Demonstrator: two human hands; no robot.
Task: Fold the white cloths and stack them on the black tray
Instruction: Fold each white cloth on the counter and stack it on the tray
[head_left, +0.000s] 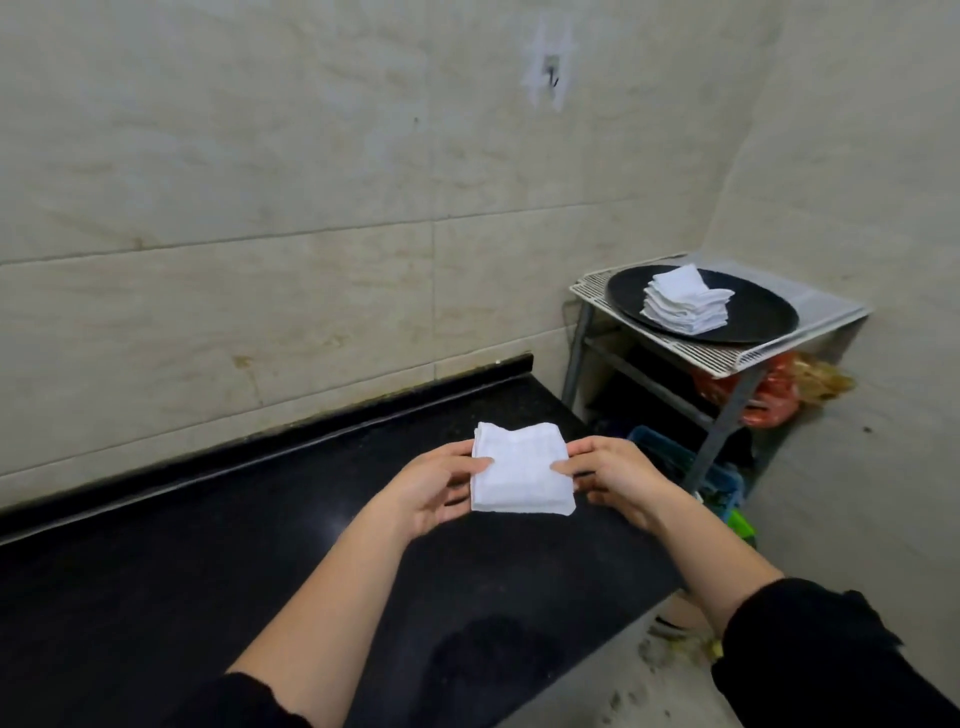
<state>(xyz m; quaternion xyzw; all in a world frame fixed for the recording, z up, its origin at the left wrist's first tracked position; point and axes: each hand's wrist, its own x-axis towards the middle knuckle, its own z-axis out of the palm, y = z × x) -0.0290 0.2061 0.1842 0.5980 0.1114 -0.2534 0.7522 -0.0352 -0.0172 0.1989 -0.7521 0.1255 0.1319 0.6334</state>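
Folded white cloth (519, 470) above black counter (260, 545), left hand (436, 486) and right hand (613, 480) pinch opposite edges. Soft, light, limp; likely unfolds if gripped loosely. Black tray (753, 317) with stack (683, 301) well apart.

White folded cloth (519, 470), white stack (684, 301), black tray (763, 317), black counter (208, 571).
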